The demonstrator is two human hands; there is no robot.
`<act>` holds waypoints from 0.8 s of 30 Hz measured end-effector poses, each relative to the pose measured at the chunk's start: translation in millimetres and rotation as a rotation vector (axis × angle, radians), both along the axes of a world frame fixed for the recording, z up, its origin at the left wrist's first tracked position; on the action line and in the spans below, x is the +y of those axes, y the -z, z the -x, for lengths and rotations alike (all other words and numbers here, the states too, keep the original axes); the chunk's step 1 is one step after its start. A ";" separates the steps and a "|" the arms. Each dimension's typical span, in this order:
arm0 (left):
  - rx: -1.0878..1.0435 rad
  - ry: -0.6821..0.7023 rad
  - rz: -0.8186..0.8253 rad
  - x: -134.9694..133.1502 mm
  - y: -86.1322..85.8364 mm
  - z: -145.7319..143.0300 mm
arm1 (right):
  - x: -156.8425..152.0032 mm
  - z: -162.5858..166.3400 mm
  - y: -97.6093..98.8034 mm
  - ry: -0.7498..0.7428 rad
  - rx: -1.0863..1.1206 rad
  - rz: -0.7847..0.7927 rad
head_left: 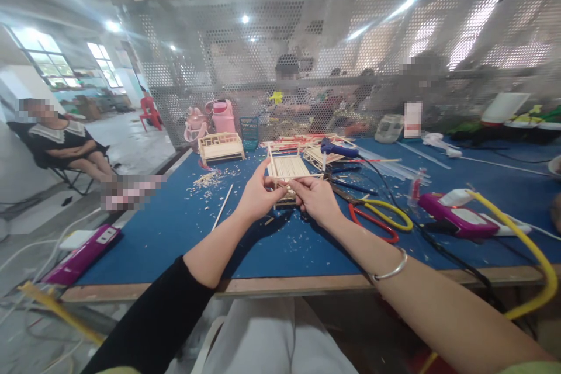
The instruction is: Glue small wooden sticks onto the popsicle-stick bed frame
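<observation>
A miniature bench of pale wooden sticks (289,167) stands on the blue table, with my hands at its near side. My left hand (256,196) has its fingers bent around the near left corner, thumb reaching inward. Opposite it, my right hand (319,198) pinches thumb and finger together at the near edge; the small piece between the fingertips is too small to make out. The fingertips of both hands almost meet. Just beyond my right hand lie a blue glue gun (339,149) and cutters with red and yellow handles (385,216).
A finished-looking stick bench (220,147) stands back left, near wood scraps (208,180) and a loose stick (222,207). Purple power strips (458,215) (85,254) sit at both sides. Clear glue sticks (394,166) lie back right. A person (61,140) sits at left.
</observation>
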State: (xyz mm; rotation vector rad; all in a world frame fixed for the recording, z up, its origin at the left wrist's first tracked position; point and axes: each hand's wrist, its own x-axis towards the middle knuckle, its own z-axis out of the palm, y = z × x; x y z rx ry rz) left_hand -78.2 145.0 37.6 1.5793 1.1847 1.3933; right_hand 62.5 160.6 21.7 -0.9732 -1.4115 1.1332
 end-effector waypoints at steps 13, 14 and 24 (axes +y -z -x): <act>-0.019 -0.025 0.035 1.0 0.6 -3.4 | -1.4 0.5 0.4 0.002 0.019 0.048; -0.017 -0.021 0.035 1.7 1.3 -2.5 | -1.1 1.0 -0.3 0.006 0.020 0.049; 0.003 0.028 0.021 6.2 4.8 4.1 | -0.8 2.7 -3.0 0.018 0.021 0.076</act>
